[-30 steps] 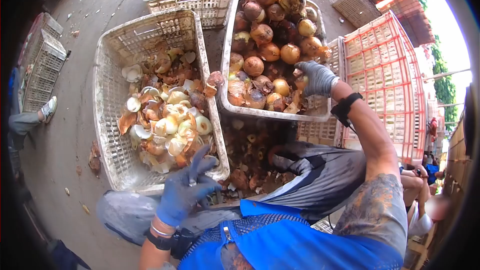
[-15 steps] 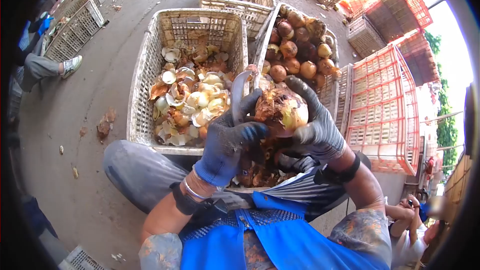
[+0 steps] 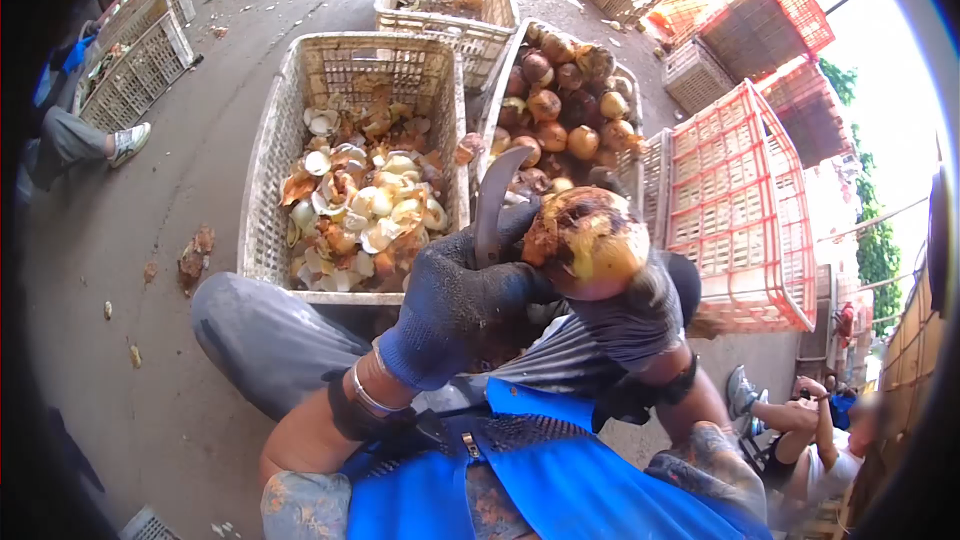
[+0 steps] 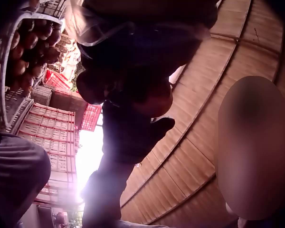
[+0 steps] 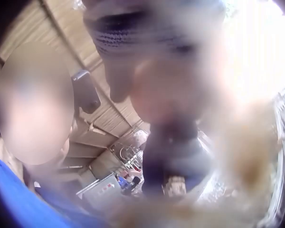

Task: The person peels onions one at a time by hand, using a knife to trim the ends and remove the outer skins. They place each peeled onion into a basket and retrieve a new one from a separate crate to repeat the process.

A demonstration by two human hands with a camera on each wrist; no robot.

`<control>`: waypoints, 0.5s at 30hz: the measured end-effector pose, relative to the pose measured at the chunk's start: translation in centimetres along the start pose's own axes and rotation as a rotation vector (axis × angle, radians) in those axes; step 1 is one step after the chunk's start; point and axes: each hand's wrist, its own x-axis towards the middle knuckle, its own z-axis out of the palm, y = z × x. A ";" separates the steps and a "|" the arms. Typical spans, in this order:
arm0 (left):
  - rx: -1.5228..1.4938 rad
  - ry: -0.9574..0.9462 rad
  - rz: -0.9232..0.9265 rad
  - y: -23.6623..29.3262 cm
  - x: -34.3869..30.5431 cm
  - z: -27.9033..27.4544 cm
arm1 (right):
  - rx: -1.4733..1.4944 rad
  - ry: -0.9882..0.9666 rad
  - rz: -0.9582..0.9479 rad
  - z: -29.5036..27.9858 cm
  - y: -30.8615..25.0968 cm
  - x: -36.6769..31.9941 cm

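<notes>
A large brown onion (image 3: 590,240), its skin torn and dark on top, rests in my grey-gloved right hand (image 3: 635,315), whose fingers curl round it from below. Close on its left side, my blue-gloved left hand (image 3: 455,295) grips a knife with a curved blade (image 3: 492,200) pointing upward. The left thumb and fingers are near the onion; whether they touch it I cannot tell. In the left wrist view the onion (image 4: 156,102) and right hand (image 4: 128,135) are dark shapes. The right wrist view shows the onion (image 5: 159,90) blurred.
A crate (image 3: 255,180) of peelings and pale onion pieces stands ahead on the left, beside a crate (image 3: 637,120) full of onions. Another crate (image 3: 450,28) stands behind them. Red-and-white crates (image 3: 745,210) are at the right, and a seated person (image 3: 825,440) is farther right.
My right hand has come from the onion crate to above my lap, bringing the large onion. My left hand has risen to meet it, and the knife blade now shows clearly.
</notes>
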 end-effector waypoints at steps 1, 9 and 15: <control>0.109 0.084 0.074 -1.1 -0.1 -1.0 | -0.061 0.082 0.097 -0.3 1.4 0.0; 1.263 0.364 0.572 -2.3 -1.8 -8.0 | 0.291 -0.037 0.078 -2.2 6.8 1.6; 1.534 0.255 0.670 -1.9 -4.6 -4.7 | 0.138 0.040 0.030 -2.6 6.9 1.3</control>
